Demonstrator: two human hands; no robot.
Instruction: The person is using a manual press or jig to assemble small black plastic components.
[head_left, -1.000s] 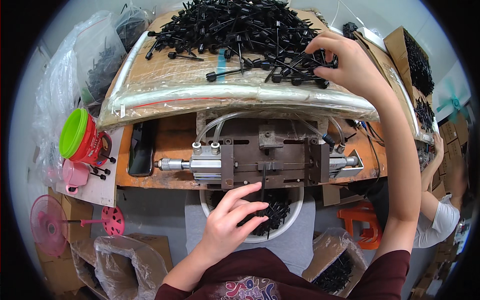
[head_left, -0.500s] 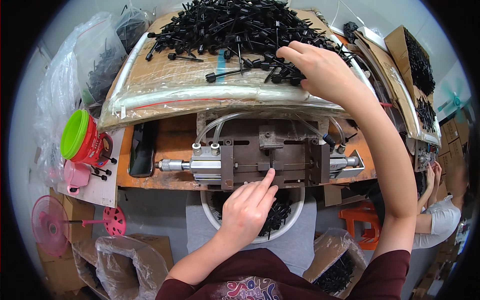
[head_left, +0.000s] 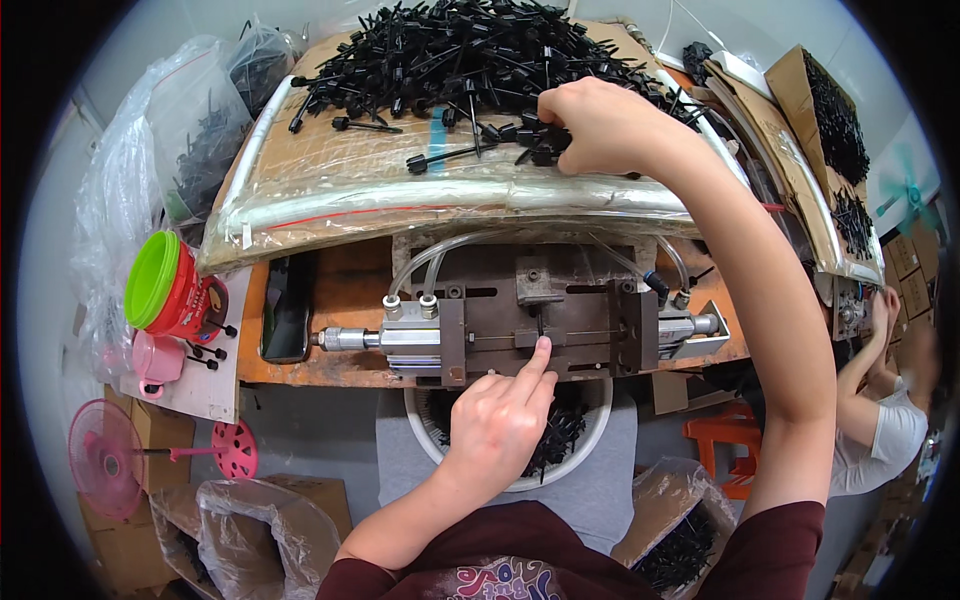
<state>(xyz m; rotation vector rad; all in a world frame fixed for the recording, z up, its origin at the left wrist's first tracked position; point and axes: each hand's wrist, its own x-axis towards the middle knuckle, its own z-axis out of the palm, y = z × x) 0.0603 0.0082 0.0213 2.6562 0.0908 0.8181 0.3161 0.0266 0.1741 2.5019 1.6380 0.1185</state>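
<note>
I see one lettered maroon shirt [head_left: 480, 540] | left hand [head_left: 497, 420]: index extended, at one pneumatic fixture [head_left: 580, 315] | right hand [head_left: 600, 125]: curled, at heaped black stems [head_left: 450, 70] | both grips: can't tell

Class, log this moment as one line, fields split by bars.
left hand: index fingertip at centre block of metal machine | right hand: at near edge of black parts pile | white bucket: black parts inside
</note>
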